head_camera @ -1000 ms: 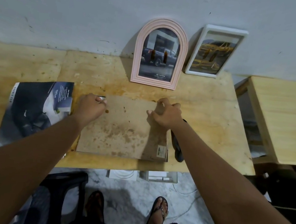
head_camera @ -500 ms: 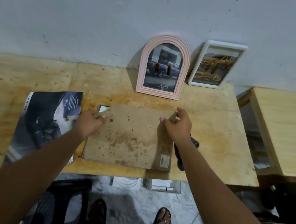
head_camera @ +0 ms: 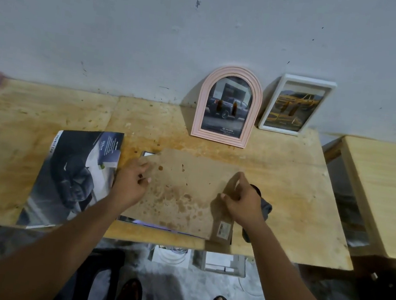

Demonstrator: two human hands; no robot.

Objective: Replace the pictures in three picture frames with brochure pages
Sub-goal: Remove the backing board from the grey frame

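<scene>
In the head view, a stained brown backing board [head_camera: 187, 186] is seen lying on the third frame [head_camera: 156, 228], which rests face down at the near middle of the table [head_camera: 287, 187], just right of the open brochure [head_camera: 75, 176]. The board's left edge is gripped by the left hand [head_camera: 132, 179], fingers curled round it, and its right edge is pinched by the right hand [head_camera: 245, 204], with the index finger arched above the rim. The board is judged thin, light and stiff, though likely to bend or snap if levered from one corner, so a hold on both side edges suits it. The glass beneath is judged fragile and is best left flat. A pink arched frame [head_camera: 226, 105] and a white frame [head_camera: 296, 105] are propped against the far wall, each already showing a car picture. Against half a second ago, the board is no longer square on the frame: it is skewed, a shiny strip is exposed along its near edge, and the right hand is placed nearer along the edge.
</scene>
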